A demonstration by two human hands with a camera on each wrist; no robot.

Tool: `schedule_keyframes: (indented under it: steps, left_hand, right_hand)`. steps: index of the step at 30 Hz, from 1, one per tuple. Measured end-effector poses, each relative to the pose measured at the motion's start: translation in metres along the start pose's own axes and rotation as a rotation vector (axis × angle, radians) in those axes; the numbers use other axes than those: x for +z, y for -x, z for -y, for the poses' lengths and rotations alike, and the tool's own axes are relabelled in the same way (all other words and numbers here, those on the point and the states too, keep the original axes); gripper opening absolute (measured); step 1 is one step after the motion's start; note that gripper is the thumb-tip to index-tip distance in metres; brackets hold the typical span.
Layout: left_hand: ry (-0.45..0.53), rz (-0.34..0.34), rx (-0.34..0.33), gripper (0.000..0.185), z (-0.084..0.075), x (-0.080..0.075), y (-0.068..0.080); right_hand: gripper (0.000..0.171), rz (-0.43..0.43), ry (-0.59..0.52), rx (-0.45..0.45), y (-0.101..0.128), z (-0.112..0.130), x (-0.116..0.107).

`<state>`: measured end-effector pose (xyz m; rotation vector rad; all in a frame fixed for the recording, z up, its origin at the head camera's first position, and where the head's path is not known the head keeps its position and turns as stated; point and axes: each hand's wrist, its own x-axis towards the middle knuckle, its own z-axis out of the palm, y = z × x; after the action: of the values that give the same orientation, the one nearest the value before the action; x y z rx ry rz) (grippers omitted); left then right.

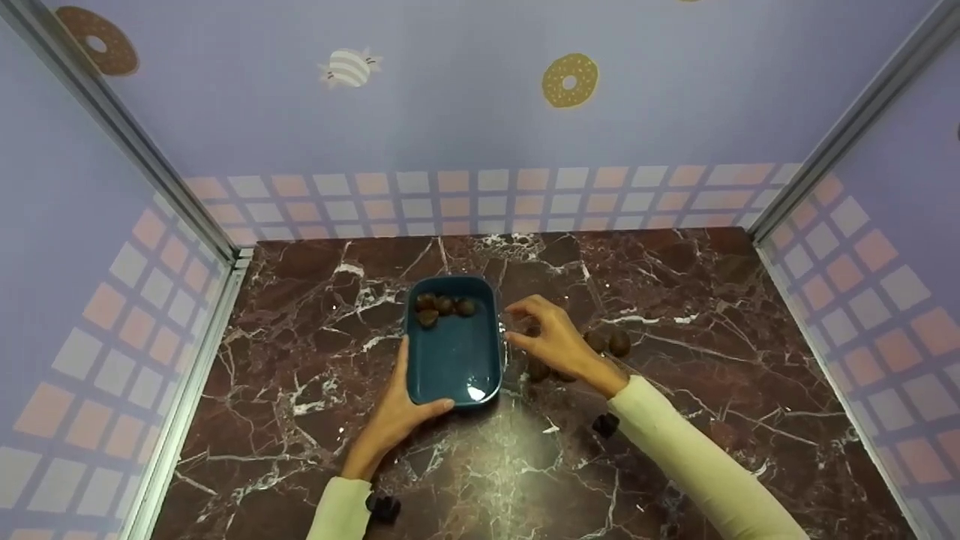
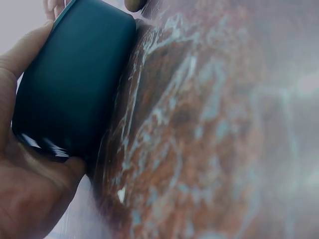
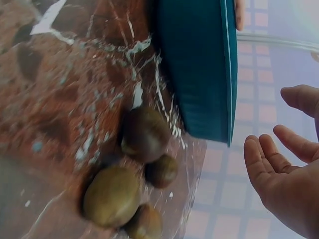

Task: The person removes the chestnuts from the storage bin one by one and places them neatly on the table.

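A teal dish (image 1: pixel 455 352) holding four chestnuts (image 1: pixel 445 307) was gripped by the left hand (image 1: pixel 395 417) on the marble table (image 1: pixel 675 285) while the empty, loose-fingered right hand (image 1: pixel 556 341) hovered over several loose chestnuts (image 3: pixel 130 173) beside it.

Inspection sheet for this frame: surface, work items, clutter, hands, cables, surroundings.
Surface: dark red marble table with white veins.
Work items: teal dish with four chestnuts at its far end; loose chestnuts lie on the table right of the dish, partly hidden by the right hand.
Clutter: nothing seen.
Hands: left hand holds the dish's near left corner, thumb along its side; right hand hovers open beside the dish's right rim, holding nothing.
Cables: nothing seen; small black devices sit at both wrists.
Surroundings: lilac walls with doughnut prints and a checked band, metal corner posts.
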<state>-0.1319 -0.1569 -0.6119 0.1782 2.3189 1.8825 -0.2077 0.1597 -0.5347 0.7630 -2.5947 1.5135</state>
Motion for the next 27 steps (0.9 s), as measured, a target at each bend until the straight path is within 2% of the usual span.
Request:
schedule_keyframes:
  steps: [7, 14, 21, 27]
  left_hand:
    - [0.003, 0.003, 0.002, 0.141, -0.002, 0.000, 0.001]
    - [0.035, 0.039, -0.009, 0.138, 0.000, 0.000, 0.002]
    - [0.028, 0.029, 0.007, 0.137, 0.001, -0.001, 0.001]
    - [0.009, 0.019, 0.006, 0.136, 0.002, -0.001, 0.001]
  right_hand:
    - [0.042, 0.062, 0.019, 0.017, -0.016, 0.006, 0.017]
    - [0.042, 0.100, 0.028, 0.005, -0.030, 0.004, 0.036]
    - [0.043, 0.119, 0.080, -0.010, -0.043, 0.004, 0.057]
    - [0.044, 0.160, 0.084, 0.002, -0.053, 0.005, 0.071]
